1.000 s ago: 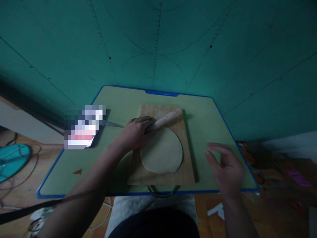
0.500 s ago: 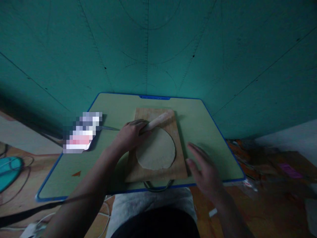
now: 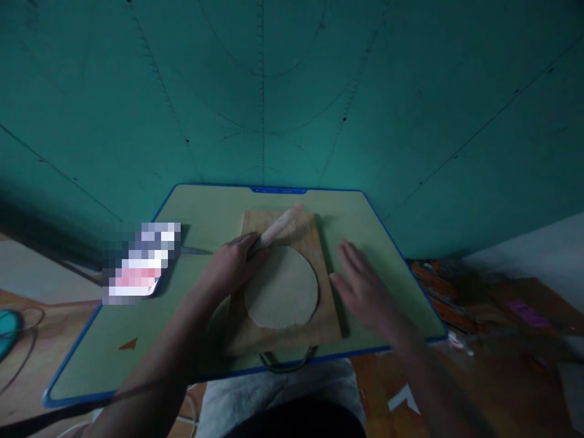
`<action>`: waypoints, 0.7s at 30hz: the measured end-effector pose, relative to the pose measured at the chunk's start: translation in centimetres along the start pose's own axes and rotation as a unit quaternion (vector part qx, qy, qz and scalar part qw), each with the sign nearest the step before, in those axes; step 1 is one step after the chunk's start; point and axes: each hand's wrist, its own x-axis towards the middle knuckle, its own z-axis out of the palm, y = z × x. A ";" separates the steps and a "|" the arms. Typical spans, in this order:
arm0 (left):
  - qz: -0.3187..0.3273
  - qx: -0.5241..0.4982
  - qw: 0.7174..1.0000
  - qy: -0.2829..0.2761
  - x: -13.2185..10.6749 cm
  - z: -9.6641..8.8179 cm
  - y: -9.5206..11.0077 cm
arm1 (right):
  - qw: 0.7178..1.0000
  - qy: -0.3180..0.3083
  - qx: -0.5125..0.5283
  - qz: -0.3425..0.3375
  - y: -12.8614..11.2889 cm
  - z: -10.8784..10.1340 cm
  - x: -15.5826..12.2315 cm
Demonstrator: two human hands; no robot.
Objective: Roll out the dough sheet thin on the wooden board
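A flat round of pale dough lies on a wooden board on a green table with a blue rim. My left hand is closed around the near end of a wooden rolling pin, which rests tilted across the board's far left corner. My right hand hovers open, fingers stretched out, just right of the board above the table. It holds nothing.
A pixelated flat object lies on the table's left side, with a thin metal blade sticking out toward the board. A teal cutting-mat wall stands behind. Clutter lies on the floor at right.
My right hand has moved leftward and up from the table's right edge to beside the board. My left hand stays on the rolling pin. The camera tilted slightly.
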 end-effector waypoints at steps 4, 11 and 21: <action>-0.039 -0.025 0.999 0.022 -0.2 -0.1 -0.5 | 0.980 -0.101 0.053 -0.164 -6.4 2.4 3.1; -0.020 -0.031 0.999 0.033 -0.2 0.0 -0.2 | 0.974 -0.017 -0.093 0.207 10.4 -2.0 -0.4; -0.040 -0.046 0.991 0.115 -0.5 -0.4 -1.0 | 0.996 -0.057 0.027 -0.068 0.9 3.0 0.4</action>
